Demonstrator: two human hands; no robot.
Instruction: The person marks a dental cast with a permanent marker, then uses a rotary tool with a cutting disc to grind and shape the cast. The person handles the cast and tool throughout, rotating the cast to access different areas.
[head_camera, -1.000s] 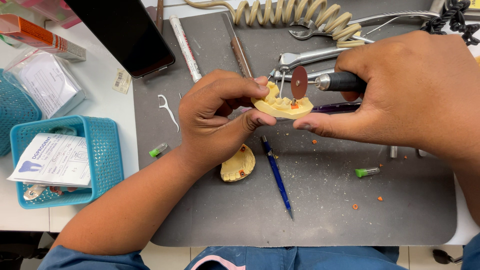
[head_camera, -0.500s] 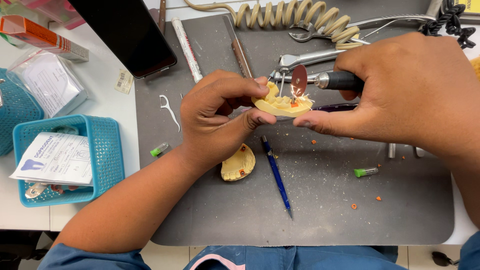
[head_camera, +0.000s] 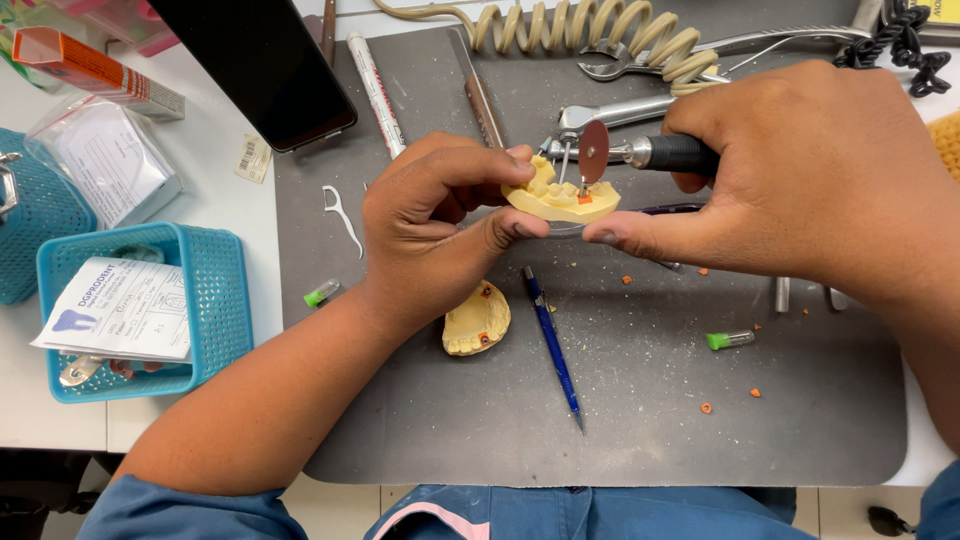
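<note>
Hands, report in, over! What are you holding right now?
Left hand grips yellow tooth model. Right hand holds disc tool, disc at model. Nothing blocking.

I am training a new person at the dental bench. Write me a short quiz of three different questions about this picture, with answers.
1. True or false: the left hand holds the yellow dental cast above the grey mat.
2. Which tool does the right hand hold? A) blue pencil B) handpiece with a cutting disc C) white marker
3. Fill in: the second cast lies on the mat just below the ____ hand.

Key: 1 true; 2 B, the handpiece with the disc; 3 left.
</note>
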